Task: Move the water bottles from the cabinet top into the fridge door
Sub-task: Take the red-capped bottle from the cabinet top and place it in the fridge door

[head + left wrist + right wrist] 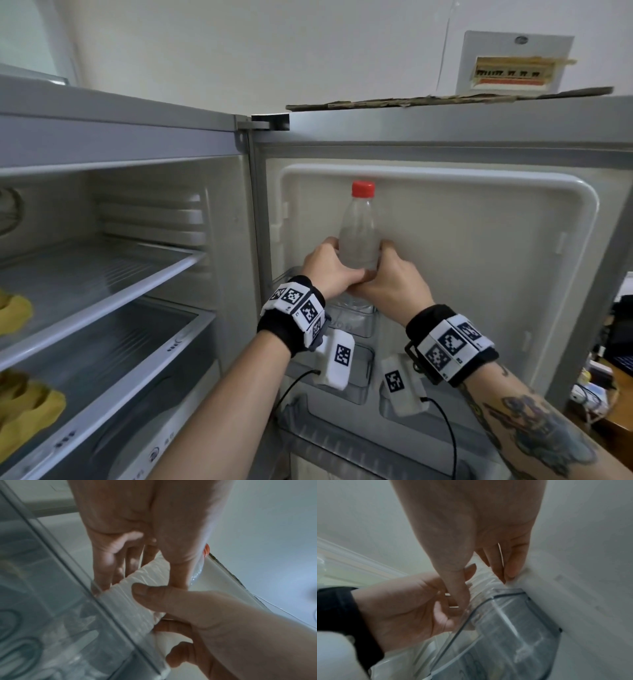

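Head view shows the water bottle (359,236) upright with its red cap (363,189) on top, held between both hands against the inner liner of the open fridge door (479,240). Its lower part sits inside a clear door bin (356,325); I cannot tell whether the base rests on the bin floor. Left hand (327,270) wraps the bottle's left side, fingers curled round it. Right hand (394,277) grasps the right side, thumb in front. Left wrist view shows the bin's clear wall (68,601) with the ribbed bottle body (137,588) rising above it. Yellow items (13,315) lie on the fridge shelves (113,291).
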